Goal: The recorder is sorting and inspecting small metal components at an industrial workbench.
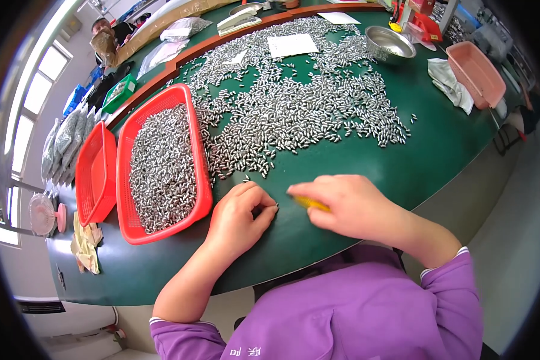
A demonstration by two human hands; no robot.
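Purple shirt (354,306) nearest; right of the full red basket (203,174), right hand (351,203) grips yellow object (312,203); left hand (239,213), I can't tell

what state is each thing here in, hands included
left hand: fingers curled
right hand: closed around a yellow tool
yellow tool: held, blurred
silver pieces: loose, spread over the green table
larger red basket: filled with silver pieces
smaller red basket: open-topped
metal bowl: upright, open-topped
white cloth: crumpled

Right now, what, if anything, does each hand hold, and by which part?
The right hand holds a yellow tool, blurred and partly covered, so which part is unclear. For the left hand, I cannot tell.
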